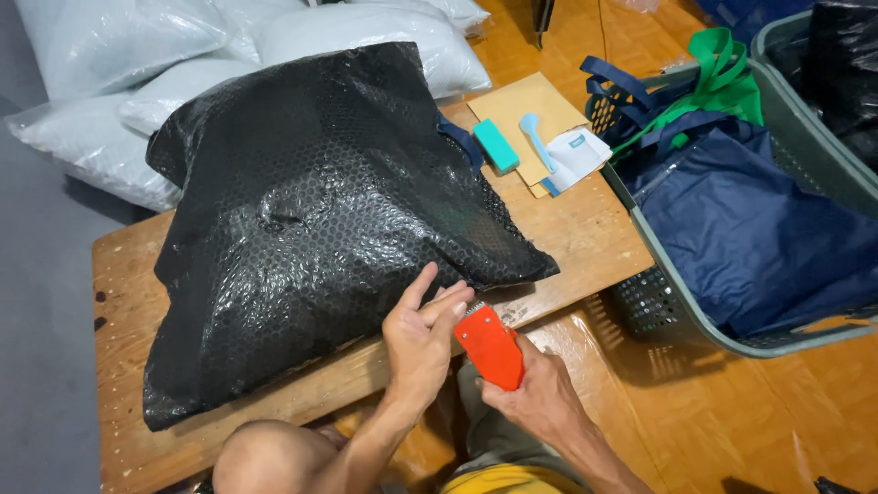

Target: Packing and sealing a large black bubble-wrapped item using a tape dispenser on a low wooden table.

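A large black bubble-wrap package (311, 220) lies across a low wooden table (585, 238). My left hand (422, 340) rests at the package's near edge, its fingers touching the wrap and the toothed end of an orange tape dispenser (490, 346). My right hand (541, 395) grips that dispenser from below, just off the table's front edge. The dispenser's blade points up toward the package's lower right corner.
On the table's far right lie a brown envelope (526, 102), a teal block (496, 146), a light blue tool (534, 137) and white paper (578, 155). A grey-green basket (695, 316) with navy and green bags stands right. White plastic-wrapped pillows (119, 110) are piled behind.
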